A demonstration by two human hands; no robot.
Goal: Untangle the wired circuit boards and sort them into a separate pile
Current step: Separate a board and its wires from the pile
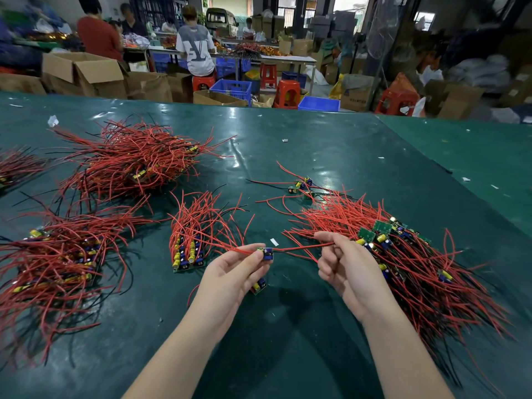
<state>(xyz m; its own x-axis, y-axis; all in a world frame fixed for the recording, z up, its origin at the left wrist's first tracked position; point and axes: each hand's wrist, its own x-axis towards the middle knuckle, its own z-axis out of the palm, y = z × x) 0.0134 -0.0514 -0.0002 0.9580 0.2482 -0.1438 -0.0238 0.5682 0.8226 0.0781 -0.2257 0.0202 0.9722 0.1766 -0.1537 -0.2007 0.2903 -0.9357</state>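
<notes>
A small circuit board (266, 252) with blue parts is being pinched between the thumb and fingertips of the left hand (230, 276), just above the green table cover (316, 145) and in front of the body. A second small board (259, 285) is showing under the same hand's fingers; whether it is being held or is lying on the cover cannot be told. A red wire (299, 248) is being stretched from the held board to the right hand (345, 269), whose thumb and forefinger are being closed on it while the other fingers are being kept curled. Just beside the right hand, a large tangled heap of boards and red wires (403, 254) is being left spread toward the right edge. Just beside the left hand, on its left, a neat small pile of boards (187, 254) is being kept with the boards lined up and the red wires fanning away. Farther left, a bigger pile (57, 260) is lying, and behind it another wide bundle (135, 159) is resting well apart from the hands. Beyond the tangled heap, a few loose boards (300, 185) are lying by themselves. Past the table's far edge, cardboard boxes (83, 73), blue crates (233, 89) and red stools (288, 93) are being seen, with people (195, 47) standing at other tables.
</notes>
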